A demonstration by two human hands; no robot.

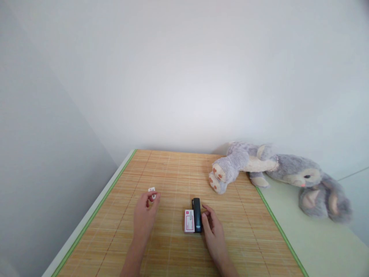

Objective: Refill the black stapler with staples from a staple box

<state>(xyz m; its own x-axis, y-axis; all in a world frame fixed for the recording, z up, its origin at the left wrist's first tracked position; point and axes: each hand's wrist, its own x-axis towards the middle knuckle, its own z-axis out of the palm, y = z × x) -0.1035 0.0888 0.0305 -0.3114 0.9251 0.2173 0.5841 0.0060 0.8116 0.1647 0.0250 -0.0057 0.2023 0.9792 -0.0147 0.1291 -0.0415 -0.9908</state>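
Observation:
My left hand [146, 211] is over the left part of the bamboo mat, its thumb and index finger closed around a small white object with dark marks [151, 189]. Fingers partly cover that object, so its kind is unclear. Toward the middle lies a black stapler [197, 215], lengthwise to me. Against its left side is a small white box with red print [189, 222], probably of staples. My right hand [212, 230] rests just right of the stapler, fingers loosely curved and apart, holding nothing. Whether its fingertips touch the stapler I cannot tell.
A grey plush rabbit [256, 163] lies on its side at the back right, its feet on the bamboo mat [173, 173] and its head past the green edging. Pale tabletop [302, 227] shows to the right. White walls [184, 77] stand behind and left.

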